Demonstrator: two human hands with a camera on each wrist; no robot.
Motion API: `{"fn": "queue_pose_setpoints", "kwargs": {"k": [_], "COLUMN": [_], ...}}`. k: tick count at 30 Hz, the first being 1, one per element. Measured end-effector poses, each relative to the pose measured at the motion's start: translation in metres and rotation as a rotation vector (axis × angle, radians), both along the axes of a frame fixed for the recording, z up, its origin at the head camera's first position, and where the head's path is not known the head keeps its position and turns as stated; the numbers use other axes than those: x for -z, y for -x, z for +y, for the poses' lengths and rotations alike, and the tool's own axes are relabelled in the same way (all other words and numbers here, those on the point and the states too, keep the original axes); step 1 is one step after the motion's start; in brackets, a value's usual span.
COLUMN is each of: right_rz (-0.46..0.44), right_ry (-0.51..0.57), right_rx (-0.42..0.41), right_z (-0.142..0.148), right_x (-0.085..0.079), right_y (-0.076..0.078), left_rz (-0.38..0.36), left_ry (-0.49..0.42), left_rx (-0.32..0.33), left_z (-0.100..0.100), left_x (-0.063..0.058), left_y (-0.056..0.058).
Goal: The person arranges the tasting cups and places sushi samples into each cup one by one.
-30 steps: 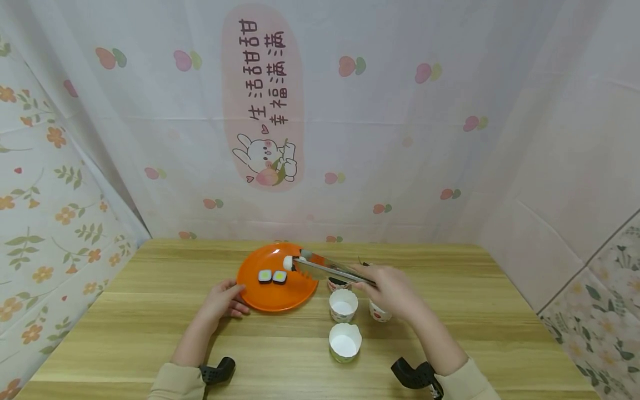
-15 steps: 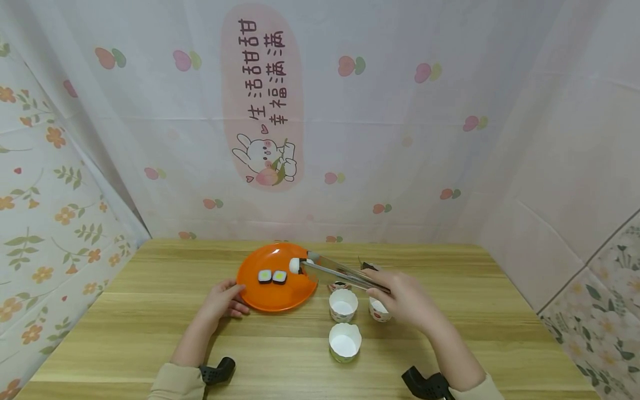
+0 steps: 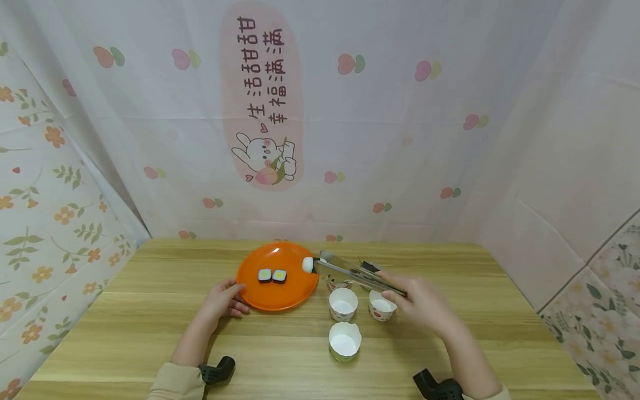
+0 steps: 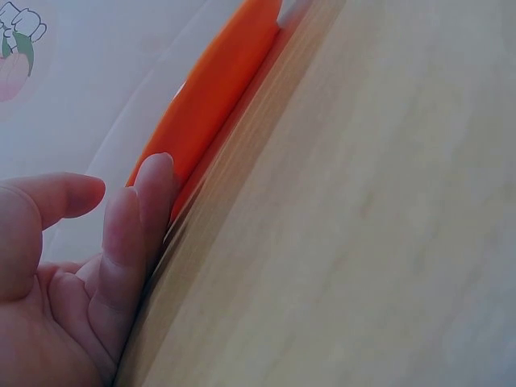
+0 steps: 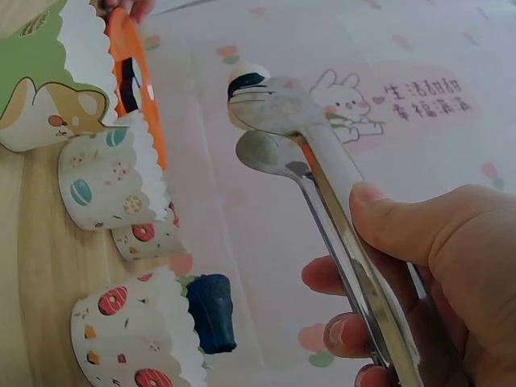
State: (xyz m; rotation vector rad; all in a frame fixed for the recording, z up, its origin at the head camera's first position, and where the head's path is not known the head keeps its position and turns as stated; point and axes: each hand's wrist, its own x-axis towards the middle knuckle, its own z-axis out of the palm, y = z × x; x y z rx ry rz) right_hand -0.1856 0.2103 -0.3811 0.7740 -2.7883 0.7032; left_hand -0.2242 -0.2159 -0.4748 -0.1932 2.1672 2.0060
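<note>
My right hand (image 3: 420, 300) grips metal tongs (image 3: 357, 275), its thumb on one arm and fingers on the other in the right wrist view. The tongs' tips pinch a white sushi piece with a dark band (image 3: 307, 265), above the right rim of the orange plate (image 3: 280, 297). Two small sushi rolls with yellow centres (image 3: 279, 276) lie side by side on the plate. My left hand (image 3: 222, 300) rests at the plate's left rim. Its fingers touch the edge in the left wrist view, with the thumb held apart from them.
Several paper cups stand right of the plate, among them a front cup (image 3: 345, 341), a middle cup (image 3: 343, 304) and a right cup (image 3: 382, 306). A dark piece (image 5: 211, 314) sticks out of one cup. A printed curtain (image 3: 400, 139) hangs behind the table.
My right hand, the tongs and the pinched sushi piece have moved right, from over the plate's inner area to its right rim. The left hand and the plate stay put.
</note>
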Motion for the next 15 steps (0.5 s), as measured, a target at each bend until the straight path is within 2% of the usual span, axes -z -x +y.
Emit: {"fn": "queue_pose_setpoints", "kwargs": {"k": [15], "right_rz": [-0.089], "right_ry": [0.017], "right_rx": [-0.048], "right_z": [0.022], "right_x": [-0.009], "right_y": [-0.004], "left_rz": [0.009], "left_ry": [0.003], "left_rx": [0.004], "left_z": [0.000], "left_x": [0.000], "left_y": [0.001]}}
